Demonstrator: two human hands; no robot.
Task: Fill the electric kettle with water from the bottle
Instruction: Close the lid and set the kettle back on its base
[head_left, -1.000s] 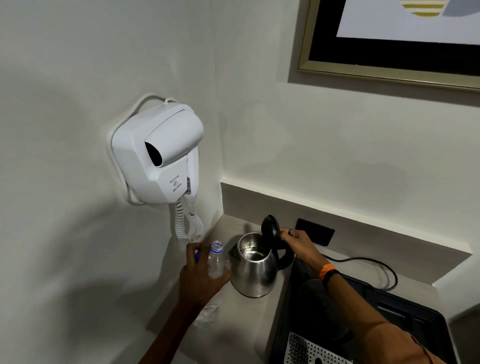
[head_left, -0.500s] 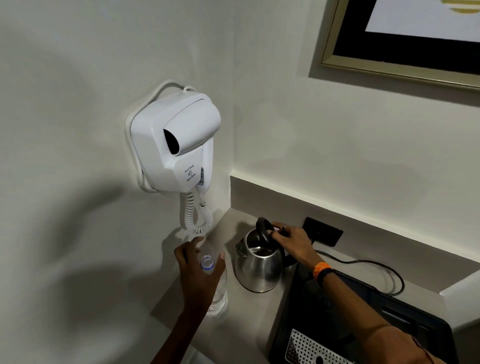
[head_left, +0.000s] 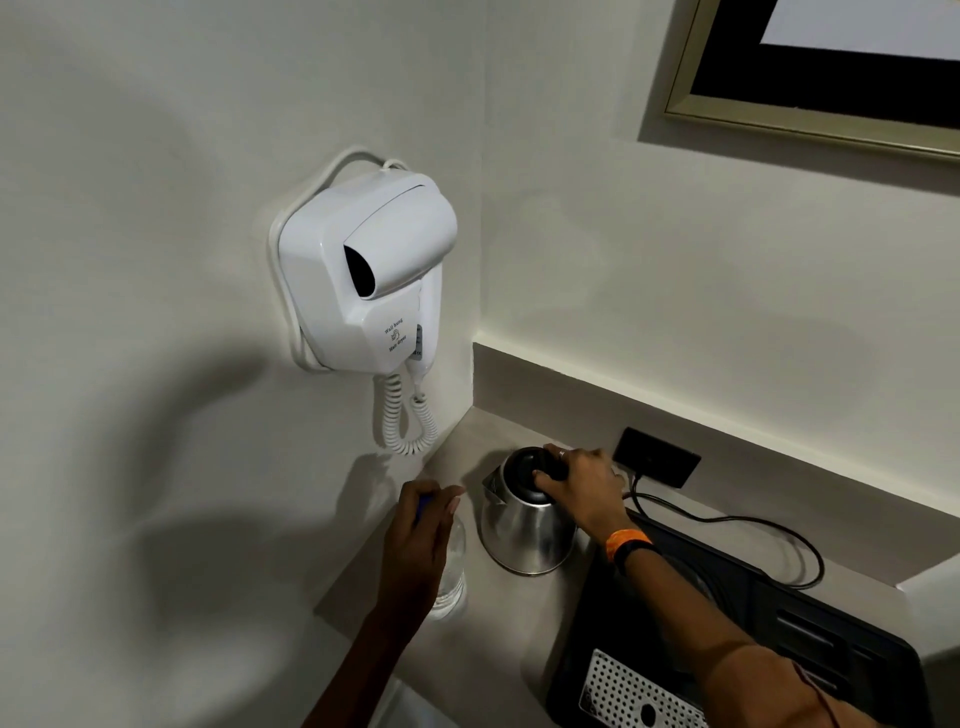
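The steel electric kettle (head_left: 524, 527) stands on the beige counter (head_left: 509, 639) near the corner, its black lid (head_left: 522, 467) down. My right hand (head_left: 582, 486) lies over the back of the lid and curls around the black handle. Left of the kettle, the clear water bottle (head_left: 453, 569) stands upright on the counter. My left hand (head_left: 418, 545) covers its top and neck, with the blue cap (head_left: 423, 505) showing between the fingers. The bottle's mouth is hidden by that hand.
A white wall hair dryer (head_left: 363, 275) with a coiled cord (head_left: 405, 421) hangs just above the bottle. A black tray (head_left: 779, 623) with a perforated grid (head_left: 639, 691) lies right of the kettle. A black socket (head_left: 657, 460) and cable (head_left: 753, 525) sit behind.
The kettle lid went from upright and open to shut under my right hand. The bottle was set down upright, and my left hand moved over its top with the blue cap.
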